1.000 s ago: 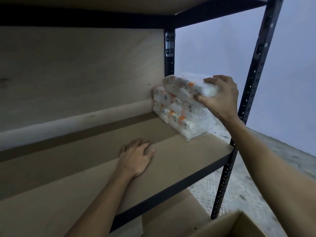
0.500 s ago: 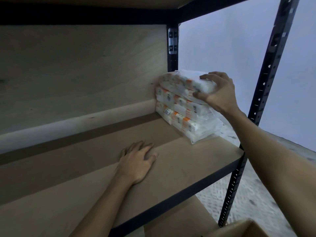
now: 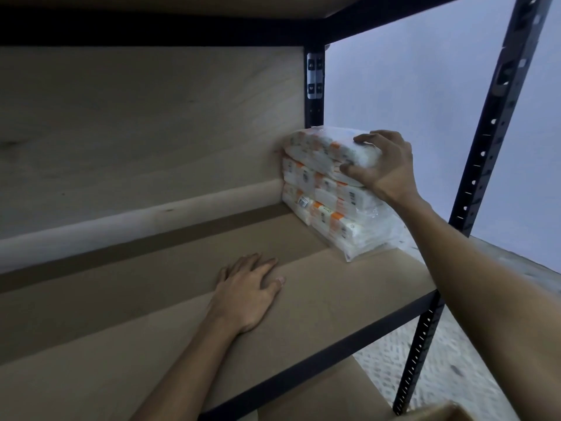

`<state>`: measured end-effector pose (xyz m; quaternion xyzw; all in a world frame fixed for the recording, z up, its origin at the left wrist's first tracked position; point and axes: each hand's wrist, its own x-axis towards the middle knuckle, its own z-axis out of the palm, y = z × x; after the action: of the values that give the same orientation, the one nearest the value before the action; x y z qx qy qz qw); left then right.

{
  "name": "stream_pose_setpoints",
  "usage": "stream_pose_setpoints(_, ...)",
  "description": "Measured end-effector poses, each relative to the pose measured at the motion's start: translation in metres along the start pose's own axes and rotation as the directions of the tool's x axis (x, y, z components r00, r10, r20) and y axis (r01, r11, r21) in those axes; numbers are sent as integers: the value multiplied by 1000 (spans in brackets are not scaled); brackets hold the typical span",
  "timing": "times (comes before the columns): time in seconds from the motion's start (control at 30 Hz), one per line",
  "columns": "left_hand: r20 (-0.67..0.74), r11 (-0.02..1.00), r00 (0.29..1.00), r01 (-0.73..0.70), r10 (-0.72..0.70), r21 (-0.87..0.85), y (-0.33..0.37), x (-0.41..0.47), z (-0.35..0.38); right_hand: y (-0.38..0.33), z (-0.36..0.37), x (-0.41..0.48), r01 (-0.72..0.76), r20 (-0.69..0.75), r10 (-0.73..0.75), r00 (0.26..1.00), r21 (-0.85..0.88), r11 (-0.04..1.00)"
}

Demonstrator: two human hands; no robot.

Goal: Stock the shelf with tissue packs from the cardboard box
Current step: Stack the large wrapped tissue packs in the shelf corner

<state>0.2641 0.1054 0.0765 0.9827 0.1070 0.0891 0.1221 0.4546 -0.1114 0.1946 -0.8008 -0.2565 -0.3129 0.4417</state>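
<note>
Tissue pack [image 3: 321, 151] flatter now (labels [image 3: 336, 146] illegible)

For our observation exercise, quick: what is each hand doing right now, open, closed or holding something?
Left hand: open, resting flat on the shelf.
Right hand: holding the top tissue pack.

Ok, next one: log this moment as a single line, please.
step: setting top tissue pack on stack | right hand: grips it | left hand: flat on shelf | stack: back-right corner
</note>
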Motion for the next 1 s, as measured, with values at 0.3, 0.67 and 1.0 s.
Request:
stream_pose_setpoints(0.3, 3, 1000, 1000, 5, -5, 6, 0, 1, 1, 2, 3, 2, -33, 66, 36, 997, -40, 999)
stream_pose_setpoints(0.67, -3, 1000, 1000, 5, -5, 2, 1, -1, -1, 10, -11, 8, -42, 159, 59, 986, -113, 993)
stream_pose_setpoints(1.0, -8, 1000, 1000, 0, 0, 14, 1, -1, -1, 8, -14, 4, -13, 121, 38, 992, -195, 981)
